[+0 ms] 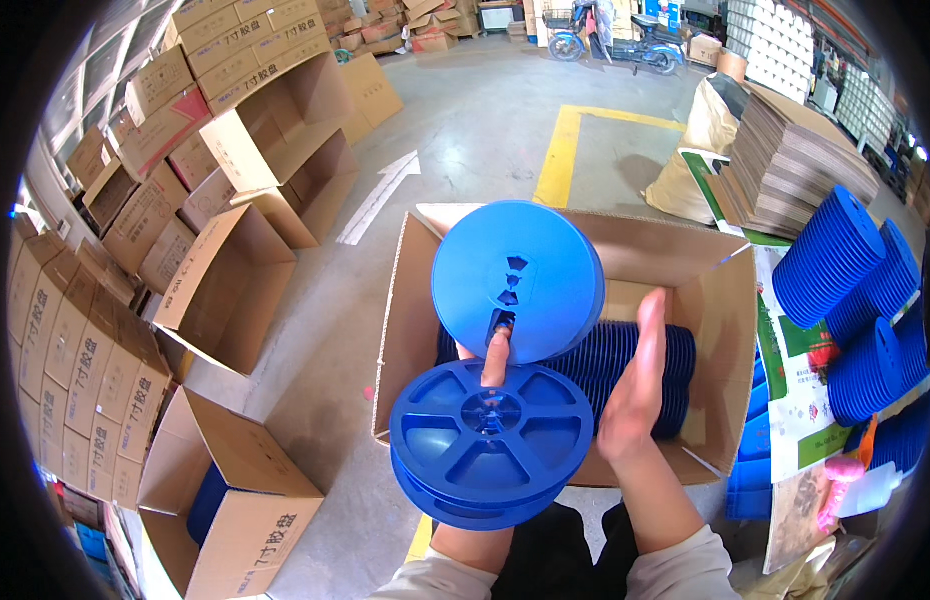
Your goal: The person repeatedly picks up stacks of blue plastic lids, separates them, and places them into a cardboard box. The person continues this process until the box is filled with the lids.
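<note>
I have the left fingers (496, 360) clamped on two blue reels (550, 275) above an open carton (675, 255), the right hand (635, 395) flat, fingers together; on my feed, grey floor (470, 135) with yellow lines (557, 160) runs beyond, cartons (95, 370) crowd the left, stacked reels (828, 260) load the worktop (785, 405) at right

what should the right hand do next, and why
Probably ease the right hand against the side of the upper blue reel to steady it: that hand is open beside it and holds nothing, while a left hand finger reaches its slot and the lower blue reel hides most of that hand.
</note>
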The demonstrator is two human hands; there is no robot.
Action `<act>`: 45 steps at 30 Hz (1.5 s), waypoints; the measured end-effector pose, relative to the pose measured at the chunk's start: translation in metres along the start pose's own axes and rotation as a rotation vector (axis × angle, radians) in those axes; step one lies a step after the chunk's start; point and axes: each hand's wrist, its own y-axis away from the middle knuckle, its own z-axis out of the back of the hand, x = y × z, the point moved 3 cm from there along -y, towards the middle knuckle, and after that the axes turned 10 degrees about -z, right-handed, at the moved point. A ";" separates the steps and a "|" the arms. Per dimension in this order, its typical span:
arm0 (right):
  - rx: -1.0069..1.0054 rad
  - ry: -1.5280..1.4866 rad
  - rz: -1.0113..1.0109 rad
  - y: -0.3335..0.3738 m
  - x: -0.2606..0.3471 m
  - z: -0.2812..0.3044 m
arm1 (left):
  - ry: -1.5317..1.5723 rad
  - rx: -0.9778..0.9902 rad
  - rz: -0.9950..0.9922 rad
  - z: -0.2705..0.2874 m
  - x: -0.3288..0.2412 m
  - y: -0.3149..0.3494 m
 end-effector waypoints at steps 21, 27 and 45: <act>-0.105 0.104 -0.416 0.001 -0.022 -0.001 | -0.050 0.229 -0.490 0.024 0.004 -0.040; -0.071 -0.065 -0.538 0.000 -0.043 0.000 | -0.150 0.186 -0.452 0.008 0.002 -0.036; -0.080 -0.100 -0.564 0.006 -0.029 -0.011 | 0.267 0.547 -0.358 0.025 0.006 -0.056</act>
